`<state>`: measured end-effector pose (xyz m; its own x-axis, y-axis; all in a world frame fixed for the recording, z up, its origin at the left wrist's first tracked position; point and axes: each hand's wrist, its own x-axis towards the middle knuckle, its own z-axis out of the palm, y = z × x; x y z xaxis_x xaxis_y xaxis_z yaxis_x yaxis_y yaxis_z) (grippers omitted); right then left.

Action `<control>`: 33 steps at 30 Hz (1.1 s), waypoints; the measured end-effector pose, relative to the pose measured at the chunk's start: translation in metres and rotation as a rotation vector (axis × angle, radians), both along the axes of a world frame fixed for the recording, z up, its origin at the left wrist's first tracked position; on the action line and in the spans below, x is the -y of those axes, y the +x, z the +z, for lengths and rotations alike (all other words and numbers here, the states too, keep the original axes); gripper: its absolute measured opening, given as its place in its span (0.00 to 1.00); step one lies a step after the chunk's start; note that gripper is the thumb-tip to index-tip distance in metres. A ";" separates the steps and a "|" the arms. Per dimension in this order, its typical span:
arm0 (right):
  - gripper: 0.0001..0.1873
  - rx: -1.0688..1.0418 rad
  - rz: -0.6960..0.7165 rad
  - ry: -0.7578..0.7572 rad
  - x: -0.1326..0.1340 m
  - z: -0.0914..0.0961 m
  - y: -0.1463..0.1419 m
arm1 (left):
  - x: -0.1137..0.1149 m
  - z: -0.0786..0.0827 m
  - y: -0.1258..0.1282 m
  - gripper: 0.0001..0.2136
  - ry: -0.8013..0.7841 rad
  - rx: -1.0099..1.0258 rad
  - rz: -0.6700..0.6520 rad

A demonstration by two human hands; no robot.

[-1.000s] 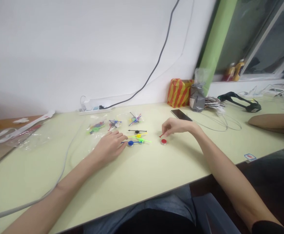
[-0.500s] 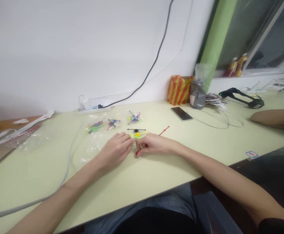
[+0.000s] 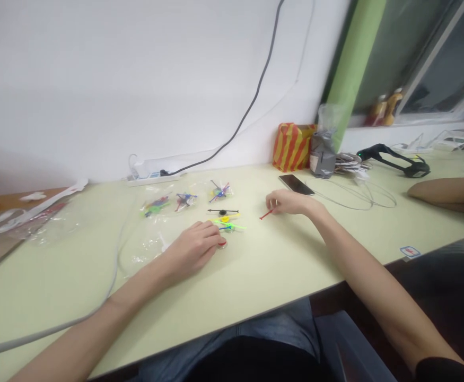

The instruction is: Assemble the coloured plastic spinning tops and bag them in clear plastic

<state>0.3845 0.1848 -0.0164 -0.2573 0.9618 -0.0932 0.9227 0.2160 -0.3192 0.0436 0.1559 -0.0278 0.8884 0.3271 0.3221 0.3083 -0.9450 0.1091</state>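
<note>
My right hand has its fingers closed at the far end of a red arrow, whose near end sticks out toward the left. My left hand rests on the table with fingers curled. At its fingertips are a red round piece with a clear base and a thin blue strip; whether it grips either is hidden. Just beyond lie a green arrow spinner, a yellow one and a black one, in a row running away from me.
Bagged coloured spinners lie toward the wall, near a power strip. A phone, a striped bag and a grey pouch stand right of centre. Another person's arm rests at right. A grey cable crosses the left.
My right hand has moved right and away from my left hand, to the red arrow, and closed at it. The green spinner and red round piece are uncovered. My left hand has barely shifted.
</note>
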 end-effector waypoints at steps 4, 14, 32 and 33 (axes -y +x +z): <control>0.04 -0.022 0.101 -0.031 0.005 -0.003 -0.016 | 0.000 -0.003 -0.001 0.15 0.010 -0.021 0.014; 0.04 0.001 0.097 -0.061 0.015 -0.004 -0.030 | 0.000 -0.001 0.000 0.18 -0.003 0.010 0.019; 0.01 0.013 0.052 -0.083 0.016 -0.004 -0.030 | 0.002 -0.004 -0.003 0.19 0.033 0.008 0.062; 0.01 0.018 0.032 -0.042 0.017 -0.002 -0.031 | 0.002 -0.004 -0.003 0.21 0.043 0.023 0.070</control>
